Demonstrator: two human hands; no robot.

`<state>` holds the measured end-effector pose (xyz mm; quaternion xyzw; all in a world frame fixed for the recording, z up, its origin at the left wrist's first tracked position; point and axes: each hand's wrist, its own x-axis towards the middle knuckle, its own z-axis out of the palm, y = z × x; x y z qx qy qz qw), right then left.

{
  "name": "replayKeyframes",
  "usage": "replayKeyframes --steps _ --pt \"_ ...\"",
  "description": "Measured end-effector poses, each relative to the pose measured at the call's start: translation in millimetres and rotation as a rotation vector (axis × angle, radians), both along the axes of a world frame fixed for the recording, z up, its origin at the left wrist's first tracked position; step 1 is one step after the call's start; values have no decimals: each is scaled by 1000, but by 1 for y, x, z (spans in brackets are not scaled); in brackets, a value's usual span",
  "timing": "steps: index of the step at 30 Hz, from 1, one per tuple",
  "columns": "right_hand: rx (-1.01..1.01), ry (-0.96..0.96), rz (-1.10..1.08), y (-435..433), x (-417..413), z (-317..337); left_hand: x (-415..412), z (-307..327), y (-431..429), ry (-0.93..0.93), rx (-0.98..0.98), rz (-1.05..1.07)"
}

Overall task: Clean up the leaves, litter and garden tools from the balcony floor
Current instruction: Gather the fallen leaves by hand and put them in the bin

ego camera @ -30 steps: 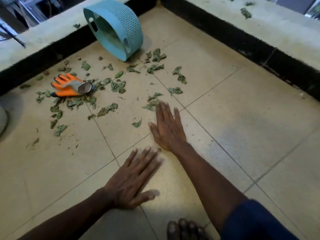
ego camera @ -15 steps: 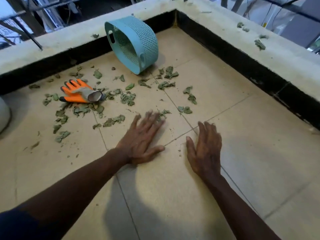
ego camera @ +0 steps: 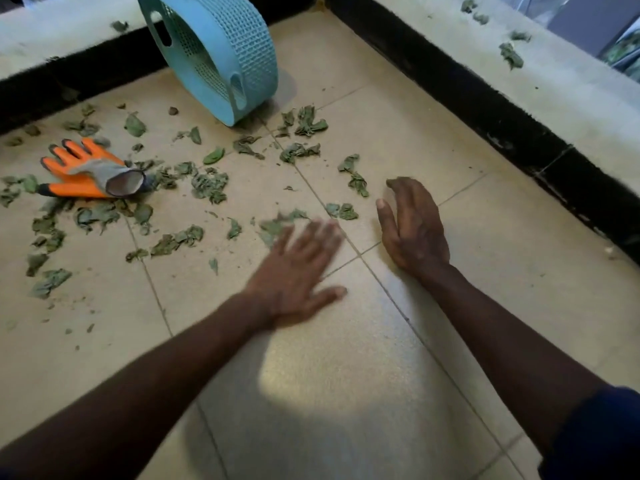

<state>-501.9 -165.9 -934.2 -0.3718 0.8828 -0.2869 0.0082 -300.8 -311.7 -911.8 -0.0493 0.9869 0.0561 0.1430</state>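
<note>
Right hand point(ego camera: 412, 225) turned onto edge since earlier, empty; left hand point(ego camera: 298, 271) flat, empty; basket point(ego camera: 221, 53) tipped, leafless.

The floor point(ego camera: 346, 393) near the arms is bare, so a hand can slide there. Ahead, leaves point(ego camera: 209, 185) lie all over the tiles. A glove point(ego camera: 86, 174) lies among them on the left. A basket point(ego camera: 221, 53) on its side blocks the back. A wall point(ego camera: 467, 98) closes the right.
</note>
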Motion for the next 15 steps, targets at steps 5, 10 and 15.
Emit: replayKeyframes --steps 5,10,15 --pt "-65 -37 -156 -2 -2 2 11 14 36 32 162 -244" --pt "-35 -24 -141 0 -3 6 5 -2 62 -29 242 -457" --pt "157 17 -112 -3 -2 10 -28 19 -39 -110 64 -39"
